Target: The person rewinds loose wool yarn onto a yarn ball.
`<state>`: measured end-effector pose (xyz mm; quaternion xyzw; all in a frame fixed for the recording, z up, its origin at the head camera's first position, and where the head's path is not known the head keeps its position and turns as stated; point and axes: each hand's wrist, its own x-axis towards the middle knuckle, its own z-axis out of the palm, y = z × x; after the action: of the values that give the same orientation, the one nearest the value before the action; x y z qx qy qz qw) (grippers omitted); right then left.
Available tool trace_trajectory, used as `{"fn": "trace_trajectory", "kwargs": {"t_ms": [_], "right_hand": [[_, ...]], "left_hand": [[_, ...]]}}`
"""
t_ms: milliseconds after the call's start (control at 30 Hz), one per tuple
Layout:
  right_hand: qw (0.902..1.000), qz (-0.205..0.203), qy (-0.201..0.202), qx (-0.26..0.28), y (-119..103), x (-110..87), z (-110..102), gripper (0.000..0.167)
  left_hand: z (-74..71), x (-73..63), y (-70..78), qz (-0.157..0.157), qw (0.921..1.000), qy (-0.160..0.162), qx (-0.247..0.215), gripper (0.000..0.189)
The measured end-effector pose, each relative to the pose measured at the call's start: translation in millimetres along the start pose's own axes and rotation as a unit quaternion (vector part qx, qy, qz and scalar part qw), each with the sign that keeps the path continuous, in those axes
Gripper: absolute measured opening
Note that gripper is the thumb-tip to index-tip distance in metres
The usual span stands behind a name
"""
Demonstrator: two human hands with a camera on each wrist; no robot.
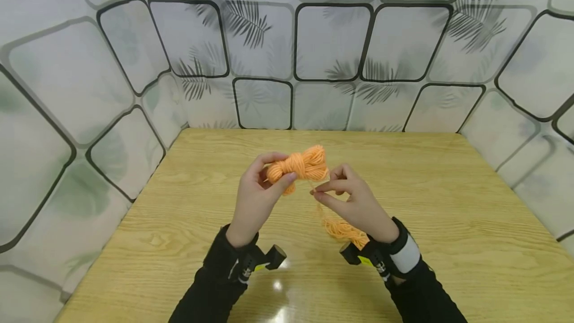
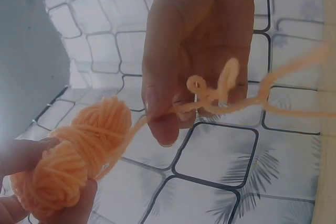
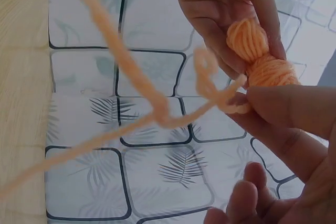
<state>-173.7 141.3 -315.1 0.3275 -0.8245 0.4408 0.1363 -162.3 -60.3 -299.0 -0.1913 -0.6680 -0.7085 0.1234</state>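
Note:
A bundle of orange yarn, wound tight round its middle, is held up above the table by my left hand, thumb in front and fingers behind. Just right of it, my right hand pinches a strand of the yarn between thumb and forefinger. In the left wrist view the pinched strand runs from the bundle to the right fingertips. Beyond them the yarn shows small curled loops and a knot-like crossing. A loose heap of the same yarn lies on the table beneath my right hand.
The wooden table spreads under both hands. Patterned sheeting with dark outlines and leaf prints stands at the back and both sides. Each wrist wears a strapped-on black camera, the left one near the table's front.

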Motion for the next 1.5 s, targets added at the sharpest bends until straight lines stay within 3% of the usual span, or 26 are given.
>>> {"fn": "trace_trajectory", "kwargs": {"t_ms": [200, 400, 533, 700, 933, 1133, 1333, 1500], "right_hand": [[0.9983, -0.035, -0.025, 0.040, -1.0, -0.2, 0.6, 0.005], [0.9864, -0.076, -0.069, 0.128, -3.4, -2.5, 2.8, 0.010], [0.9801, -0.078, -0.075, 0.166, -6.9, -4.5, 1.3, 0.012], [0.9827, -0.082, -0.055, 0.157, -11.0, -8.1, -5.2, 0.015], [0.9840, -0.071, -0.019, 0.162, -12.8, -12.6, -19.4, 0.015], [0.9817, -0.056, 0.004, 0.182, -13.3, -14.5, -30.9, 0.018], [0.9791, -0.038, 0.028, 0.198, -11.8, -13.1, -36.0, 0.019], [0.9752, -0.030, 0.042, 0.215, -8.5, -9.4, -33.8, 0.023]], "left_hand": [[1.8, 1.6, 1.6, 0.005, 1.0000, 0.003, 0.007, 0.030], [3.5, 3.4, -0.9, 0.036, 0.9987, 0.014, 0.032, 0.030], [5.2, 5.2, -5.6, 0.073, 0.9940, 0.024, 0.078, 0.027], [6.1, 7.3, -11.6, 0.101, 0.9821, 0.017, 0.158, 0.027], [6.1, 7.2, -11.8, 0.097, 0.9551, -0.055, 0.274, 0.027], [6.4, 7.8, -9.1, 0.099, 0.9349, -0.130, 0.315, 0.027], [4.0, 5.7, -7.4, 0.073, 0.9216, -0.210, 0.318, 0.026], [0.0, 1.9, -5.4, 0.060, 0.9215, -0.276, 0.266, 0.026]]}}
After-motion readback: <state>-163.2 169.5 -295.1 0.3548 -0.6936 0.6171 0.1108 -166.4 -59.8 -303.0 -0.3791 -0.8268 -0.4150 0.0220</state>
